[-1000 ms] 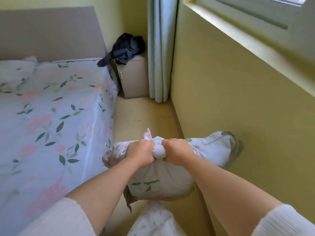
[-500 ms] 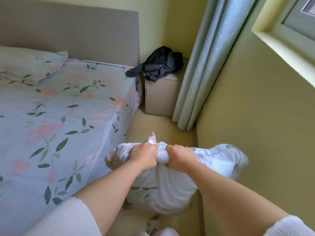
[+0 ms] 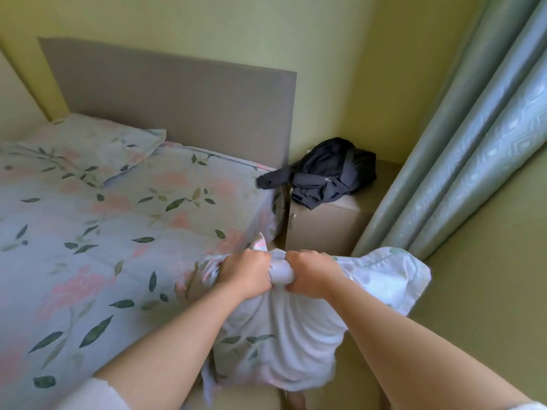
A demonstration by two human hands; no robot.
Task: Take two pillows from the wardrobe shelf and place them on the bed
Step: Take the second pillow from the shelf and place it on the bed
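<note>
The bed (image 3: 124,238) fills the left under a floral sheet, with the headboard (image 3: 177,93) behind it and a curtain (image 3: 473,161) hanging at the right. The first pillow (image 3: 85,143) lies at the bed's head, in the far left corner. The second pillow (image 3: 284,335) hangs in the gap beside the bed's right edge, not yet on the mattress. Beyond it stands a cabinet (image 3: 322,229) with dark clothes (image 3: 328,173) on top. The left hand (image 3: 247,276) and right hand (image 3: 310,275) sit close together, each grip clenched round the second pillow's bunched top edge. This looks like the carry of the last pillow. The next move calls for a swing left and forward to the bare spot by the headboard, then letting go
</note>
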